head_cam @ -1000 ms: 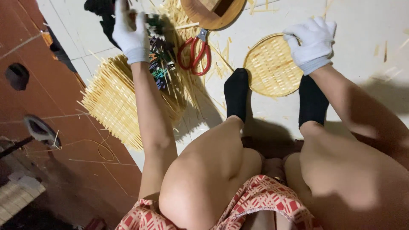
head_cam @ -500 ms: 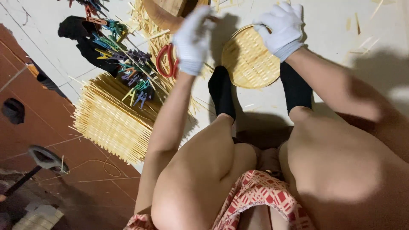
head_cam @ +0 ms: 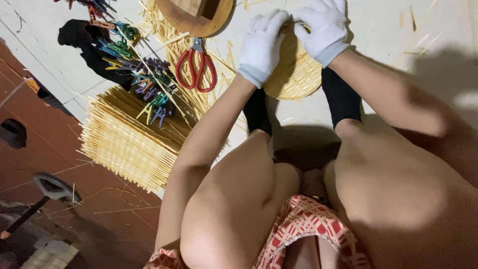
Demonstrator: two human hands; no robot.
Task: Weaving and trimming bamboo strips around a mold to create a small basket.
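Gloves on both hands, and both are at the far edge of the woven disc [head_cam: 294,74], the round straw mat lying flat on the pale floor [head_cam: 378,30] just beyond the black-socked feet. Left hand [head_cam: 261,47] lies draped over the disc's left side, fingers curled down onto the weave. Right hand [head_cam: 323,30] sits at the far rim, fingers pressed together, apparently pinching a thin strand at the edge, though the strand itself is too fine to make out for sure. The two hands nearly touch at the fingertips, so the working spot lies right between them, on the rim farthest from the body.

Being round, the disc has no long axis; what matters is that its near half is open and bare while its far half is under the gloves. Neither hand is clearly nearer.

Off to the left, red-handled scissors [head_cam: 199,67] lie on loose straw, blades pointing away, closer to the left hand than the right. Farther left, a bundle of coloured clothes pegs [head_cam: 144,82] rests on a stack of straw sticks [head_cam: 129,139]. A wooden bowl-like piece [head_cam: 196,15] is cut off by the top edge.

Hidden: the far rim of the disc, and both palms.
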